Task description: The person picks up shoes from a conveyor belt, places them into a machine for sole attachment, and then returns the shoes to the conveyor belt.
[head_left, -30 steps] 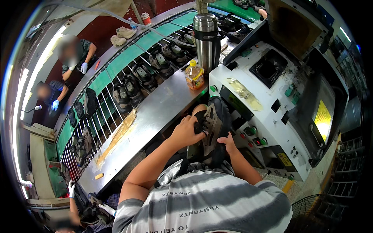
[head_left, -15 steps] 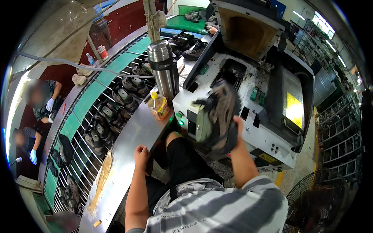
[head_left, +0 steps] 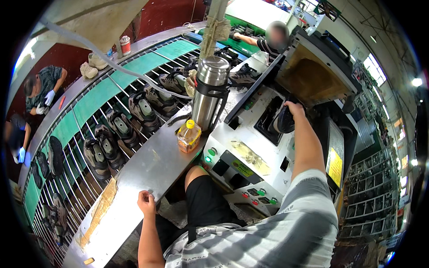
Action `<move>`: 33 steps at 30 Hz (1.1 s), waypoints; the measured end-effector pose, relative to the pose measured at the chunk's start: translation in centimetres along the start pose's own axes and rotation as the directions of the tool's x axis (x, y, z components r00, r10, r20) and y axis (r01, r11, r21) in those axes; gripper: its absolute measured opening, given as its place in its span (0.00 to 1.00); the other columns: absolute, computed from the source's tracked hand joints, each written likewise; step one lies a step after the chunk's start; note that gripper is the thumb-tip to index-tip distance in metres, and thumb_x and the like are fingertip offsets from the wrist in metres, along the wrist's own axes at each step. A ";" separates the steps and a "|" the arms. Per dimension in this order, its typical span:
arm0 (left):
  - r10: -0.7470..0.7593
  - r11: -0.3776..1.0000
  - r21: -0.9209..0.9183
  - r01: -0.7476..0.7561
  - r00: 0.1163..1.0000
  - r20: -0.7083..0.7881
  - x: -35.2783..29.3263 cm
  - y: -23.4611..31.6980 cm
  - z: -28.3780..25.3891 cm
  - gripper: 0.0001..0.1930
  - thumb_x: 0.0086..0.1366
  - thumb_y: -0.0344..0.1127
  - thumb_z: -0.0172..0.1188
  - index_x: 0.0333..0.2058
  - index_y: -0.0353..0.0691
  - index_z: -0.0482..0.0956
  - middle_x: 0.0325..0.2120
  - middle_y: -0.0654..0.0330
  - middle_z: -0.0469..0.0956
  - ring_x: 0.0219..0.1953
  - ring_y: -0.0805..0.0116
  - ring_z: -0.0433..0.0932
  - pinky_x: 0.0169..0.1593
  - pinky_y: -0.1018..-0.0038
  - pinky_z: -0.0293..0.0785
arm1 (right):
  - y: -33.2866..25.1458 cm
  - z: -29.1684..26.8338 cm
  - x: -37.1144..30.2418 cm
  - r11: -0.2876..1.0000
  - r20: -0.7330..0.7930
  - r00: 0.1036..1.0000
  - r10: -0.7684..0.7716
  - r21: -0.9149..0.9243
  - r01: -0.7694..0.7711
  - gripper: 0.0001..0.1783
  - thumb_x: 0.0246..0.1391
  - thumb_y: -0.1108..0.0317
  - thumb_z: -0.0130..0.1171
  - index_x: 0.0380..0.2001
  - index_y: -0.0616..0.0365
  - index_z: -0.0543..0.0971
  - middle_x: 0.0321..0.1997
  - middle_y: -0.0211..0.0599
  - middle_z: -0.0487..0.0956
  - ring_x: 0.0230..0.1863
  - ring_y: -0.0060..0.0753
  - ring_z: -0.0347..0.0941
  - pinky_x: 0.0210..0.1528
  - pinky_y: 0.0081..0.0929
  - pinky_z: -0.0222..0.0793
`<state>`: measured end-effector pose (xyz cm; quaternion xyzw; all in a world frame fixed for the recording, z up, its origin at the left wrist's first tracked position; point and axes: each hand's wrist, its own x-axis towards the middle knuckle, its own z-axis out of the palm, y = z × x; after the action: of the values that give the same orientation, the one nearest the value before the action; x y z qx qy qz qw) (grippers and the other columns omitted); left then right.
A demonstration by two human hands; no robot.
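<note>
My right hand (head_left: 296, 110) reaches into the white machine (head_left: 279, 154), closed on a dark shoe (head_left: 283, 121). The shoe is tilted at the edge of the machine's black recess (head_left: 267, 128), below the raised lid (head_left: 308, 64); part of it is hidden by the hand and the recess. My left hand (head_left: 146, 202) hovers by the edge of the metal ledge (head_left: 152, 167), its fingers curled in with nothing seen in them. A juice bottle (head_left: 188, 136) and a steel thermos (head_left: 209, 96) stand on that ledge.
Pairs of shoes (head_left: 119, 127) rest on the curved roller conveyor (head_left: 80, 152) to my left. Two people with gloves work beyond it; another person (head_left: 268, 42) reaches over at the back. A grey hose (head_left: 116, 67) crosses above. Metal racks (head_left: 371, 192) stand at right.
My right hand has carried the shoe from in front of the machine up and away, into its recess area. My left hand is a little lower and farther left. The view has shifted.
</note>
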<state>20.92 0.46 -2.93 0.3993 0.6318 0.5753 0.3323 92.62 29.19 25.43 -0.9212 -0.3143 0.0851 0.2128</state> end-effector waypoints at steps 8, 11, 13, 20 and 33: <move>-0.008 0.999 -0.051 0.009 1.000 0.028 0.3 0.2 -0.2 0.02 0.61 0.26 0.53 0.32 0.34 0.74 0.20 0.62 0.75 0.21 0.78 0.73 0.21 0.82 0.67 | -4.1 2.3 -7.1 0.986 0.024 0.997 0.073 -0.150 -0.069 0.52 0.43 0.36 0.55 0.67 0.58 0.61 0.65 0.58 0.66 0.64 0.55 0.66 0.64 0.43 0.62; -0.128 0.992 -0.014 0.128 0.990 -0.059 0.7 0.6 1.0 0.04 0.59 0.29 0.56 0.29 0.35 0.76 0.18 0.63 0.76 0.19 0.78 0.72 0.26 0.78 0.69 | -3.1 3.2 -11.3 0.988 -0.031 0.999 -0.022 -0.154 0.017 0.53 0.49 0.30 0.48 0.69 0.57 0.57 0.65 0.66 0.62 0.63 0.60 0.64 0.64 0.46 0.61; -0.146 0.986 0.066 0.151 0.987 -0.066 0.9 0.8 2.2 0.05 0.60 0.30 0.57 0.32 0.36 0.78 0.22 0.62 0.78 0.23 0.76 0.74 0.28 0.77 0.71 | -1.4 3.3 -15.1 0.975 -0.064 0.985 -0.163 -0.165 0.150 0.52 0.52 0.30 0.48 0.69 0.58 0.57 0.69 0.64 0.57 0.69 0.60 0.54 0.66 0.47 0.57; -0.250 0.874 -0.228 0.429 0.799 0.547 -2.8 7.3 16.3 0.20 0.66 0.38 0.56 0.52 0.32 0.76 0.49 0.56 0.78 0.53 0.64 0.75 0.56 0.72 0.67 | 15.1 2.9 -28.8 0.608 -0.315 0.584 -0.748 0.028 0.793 0.12 0.45 0.63 0.65 0.33 0.57 0.80 0.47 0.46 0.77 0.52 0.52 0.71 0.54 0.45 0.68; -0.362 0.762 -0.085 0.642 0.531 0.766 2.8 7.5 20.9 0.25 0.69 0.51 0.49 0.52 0.35 0.72 0.47 0.53 0.78 0.47 0.55 0.77 0.50 0.62 0.71 | 36.6 -6.8 -30.0 0.933 -0.680 0.699 -0.223 0.058 0.355 0.12 0.45 0.72 0.62 0.36 0.57 0.79 0.38 0.46 0.78 0.43 0.53 0.73 0.45 0.42 0.70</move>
<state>38.91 12.75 2.16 0.3176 0.4253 0.3560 0.7691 90.76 -17.60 15.88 -0.8056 -0.3501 -0.2533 0.4053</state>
